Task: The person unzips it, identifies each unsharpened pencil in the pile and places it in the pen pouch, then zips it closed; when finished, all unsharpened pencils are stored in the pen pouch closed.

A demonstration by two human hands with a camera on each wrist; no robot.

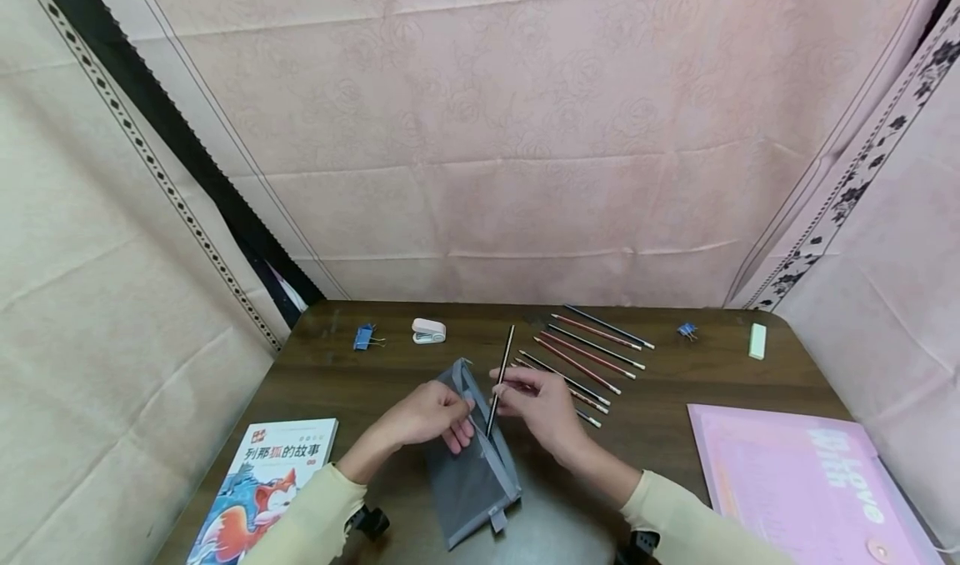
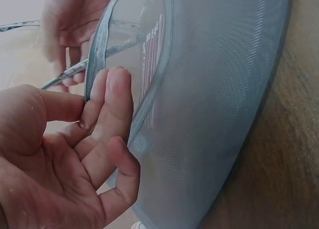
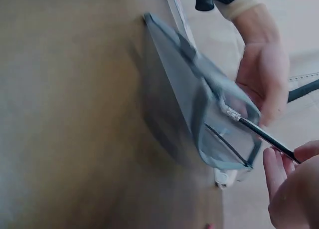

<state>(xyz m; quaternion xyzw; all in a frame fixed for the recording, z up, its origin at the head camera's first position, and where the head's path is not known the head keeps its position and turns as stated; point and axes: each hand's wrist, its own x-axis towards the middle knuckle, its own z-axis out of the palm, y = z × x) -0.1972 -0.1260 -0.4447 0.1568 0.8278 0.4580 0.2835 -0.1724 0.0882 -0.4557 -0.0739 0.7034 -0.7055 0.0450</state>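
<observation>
Head view places the grey, flat pouch of fine mesh fabric point(image 1: 471, 490) between the two hands, tilted above the dark brown wooden tabletop point(image 1: 652, 427). The left hand point(image 1: 438, 415) pinches the ribbed band along its gaping mouth; the right hand point(image 1: 543, 402) holds a slim black pencil point(image 1: 506, 357) between thumb and fingers, its silver-banded end at the opening, as the right wrist view shows.

The pouch looks light and limp, likely to sag or fold unless gripped by that firmer band. The pencil should be light and stiff, its smooth barrel apt to roll or slip, so mid-shaft suits a hold; its point may snap. More red and black pencils point(image 1: 577, 364) lie beside the right hand.
</observation>
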